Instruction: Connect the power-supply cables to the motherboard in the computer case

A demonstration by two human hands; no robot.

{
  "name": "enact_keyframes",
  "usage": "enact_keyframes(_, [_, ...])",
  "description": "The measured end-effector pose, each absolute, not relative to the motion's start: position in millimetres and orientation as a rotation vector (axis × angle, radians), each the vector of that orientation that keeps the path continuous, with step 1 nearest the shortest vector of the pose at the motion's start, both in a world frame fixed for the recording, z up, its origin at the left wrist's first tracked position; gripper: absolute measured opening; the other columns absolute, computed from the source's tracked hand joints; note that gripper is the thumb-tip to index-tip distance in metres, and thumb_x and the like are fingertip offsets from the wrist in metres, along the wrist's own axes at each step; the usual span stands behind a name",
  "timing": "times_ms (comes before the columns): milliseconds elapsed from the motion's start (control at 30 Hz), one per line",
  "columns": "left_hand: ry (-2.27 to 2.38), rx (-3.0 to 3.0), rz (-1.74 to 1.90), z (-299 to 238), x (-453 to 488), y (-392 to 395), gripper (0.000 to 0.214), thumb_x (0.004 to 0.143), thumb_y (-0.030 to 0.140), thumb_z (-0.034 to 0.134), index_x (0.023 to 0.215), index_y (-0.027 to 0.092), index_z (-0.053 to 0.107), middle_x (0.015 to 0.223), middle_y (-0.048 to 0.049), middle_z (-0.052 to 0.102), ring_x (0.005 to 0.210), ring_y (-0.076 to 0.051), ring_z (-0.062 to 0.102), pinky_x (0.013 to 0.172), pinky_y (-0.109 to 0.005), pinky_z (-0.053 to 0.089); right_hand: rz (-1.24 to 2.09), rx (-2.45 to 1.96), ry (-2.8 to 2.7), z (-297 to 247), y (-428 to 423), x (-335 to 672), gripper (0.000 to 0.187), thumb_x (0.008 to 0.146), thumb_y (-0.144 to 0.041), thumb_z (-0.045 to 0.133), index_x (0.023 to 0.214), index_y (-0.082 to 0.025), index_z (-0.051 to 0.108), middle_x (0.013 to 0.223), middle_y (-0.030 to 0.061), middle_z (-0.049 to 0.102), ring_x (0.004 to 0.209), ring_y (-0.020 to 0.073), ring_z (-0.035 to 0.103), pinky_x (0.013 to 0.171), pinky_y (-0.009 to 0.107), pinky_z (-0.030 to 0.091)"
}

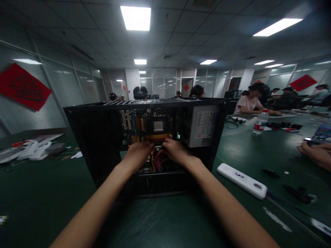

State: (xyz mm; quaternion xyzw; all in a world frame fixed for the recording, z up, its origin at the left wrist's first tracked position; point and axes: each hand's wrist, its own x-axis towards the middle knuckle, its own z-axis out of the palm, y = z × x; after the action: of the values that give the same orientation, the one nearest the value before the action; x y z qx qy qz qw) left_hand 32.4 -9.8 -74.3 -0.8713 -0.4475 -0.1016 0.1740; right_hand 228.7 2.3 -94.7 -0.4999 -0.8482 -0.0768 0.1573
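An open black computer case (105,137) stands on the green table, its inside facing me. Both my hands reach into its lower middle, just below the orange and red memory slots (157,137) of the motherboard (165,119). My left hand (139,152) has its fingers curled at the board's lower edge, partly blurred. Close beside it, my right hand (176,150) is closed at the right end of the slots, above a bundle of red, yellow and black cables (158,161). Whatever the fingertips grip is hidden. A silver power supply (203,125) fills the case's upper right.
On the right lie a white power strip (241,181) marked 3 and small black parts (300,193). A water bottle (260,123) stands farther back. Another person's hands (315,151) hold a phone at the right edge. White plastic bags (36,148) lie at left.
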Motion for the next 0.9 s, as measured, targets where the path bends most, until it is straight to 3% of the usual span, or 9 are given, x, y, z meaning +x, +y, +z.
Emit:
enact_keyframes(133, [-1.276, -2.490, -0.095, -73.9, 44.2, 3.7, 0.032, 0.097, 0.022, 0.040, 0.112, 0.016, 0.068, 0.104, -0.0129, 0.068, 0.089, -0.027, 0.069, 0.072, -0.034, 0.052, -0.243, -1.465, -2.446, -100.5, 10.1, 233.5, 0.017, 0.088, -0.012, 0.056, 0.097, -0.014, 0.069, 0.109, 0.0122, 0.063, 0.099, 0.0236, 0.064, 0.079, 0.028, 0.046])
enact_keyframes(267, [-1.315, -2.499, -0.016, -79.2, 45.1, 13.9, 0.032, 0.092, 0.016, 0.044, 0.112, 0.016, 0.070, 0.100, -0.0154, 0.069, 0.091, -0.027, 0.069, 0.074, -0.034, 0.053, -0.209, -1.421, -2.443, -100.0, 9.1, 233.4, 0.017, 0.088, -0.015, 0.058, 0.100, -0.014, 0.069, 0.109, 0.0111, 0.063, 0.101, 0.0223, 0.064, 0.080, 0.026, 0.046])
enact_keyframes(467, [-1.316, -2.469, -0.020, -84.7, 43.2, 16.9, 0.032, 0.094, 0.019, 0.043, 0.113, 0.018, 0.069, 0.101, -0.0149, 0.069, 0.092, -0.029, 0.070, 0.075, -0.036, 0.054, -0.216, -1.358, -2.448, -104.4, 12.5, 233.4, 0.017, 0.087, -0.016, 0.059, 0.100, -0.013, 0.069, 0.107, 0.0104, 0.063, 0.097, 0.0223, 0.064, 0.078, 0.027, 0.046])
enact_keyframes(700, [-1.333, -2.423, 0.035, -81.5, 55.9, 5.7, 0.035, 0.091, 0.005, 0.039, 0.110, 0.008, 0.067, 0.104, -0.0195, 0.068, 0.092, -0.030, 0.069, 0.075, -0.039, 0.055, -0.185, -1.325, -2.436, -104.3, 13.0, 232.5, 0.015, 0.086, -0.016, 0.058, 0.098, -0.013, 0.068, 0.107, 0.0105, 0.063, 0.098, 0.0216, 0.062, 0.079, 0.027, 0.045])
enact_keyframes(900, [-1.361, -2.441, 0.030, -78.2, 54.6, 3.9, 0.033, 0.092, 0.011, 0.043, 0.112, 0.013, 0.069, 0.104, -0.0177, 0.069, 0.095, -0.030, 0.069, 0.076, -0.037, 0.055, -0.172, -1.294, -2.428, -105.4, 13.1, 232.4, 0.015, 0.085, -0.014, 0.059, 0.097, -0.013, 0.068, 0.106, 0.0106, 0.061, 0.098, 0.0214, 0.061, 0.080, 0.027, 0.045])
